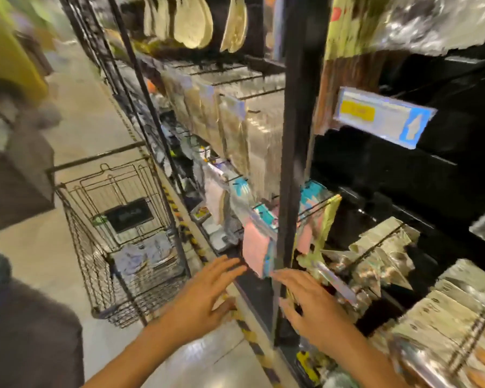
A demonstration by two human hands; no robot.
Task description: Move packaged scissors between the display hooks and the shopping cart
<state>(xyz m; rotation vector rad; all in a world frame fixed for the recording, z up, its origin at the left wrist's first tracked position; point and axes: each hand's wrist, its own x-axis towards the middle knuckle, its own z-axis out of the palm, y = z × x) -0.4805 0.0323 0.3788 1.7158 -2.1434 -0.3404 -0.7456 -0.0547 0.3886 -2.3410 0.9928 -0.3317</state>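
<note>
Both hands reach toward the black upright post of the display rack. The left hand hovers just left of the post with fingers straight and spread, its grip wide and holding nothing. The right hand is just right of the post, fingers also extended, grip wide, its fingertips close to the hanging packs. A pink and teal pack, blurred, hangs from a hook right at the post, above the fingertips; whether it holds scissors cannot be told. More shiny plastic packs hang to the right of the post. The wire shopping cart stands on the floor well left of the post, with a few pale packs lying in its bottom.
</note>
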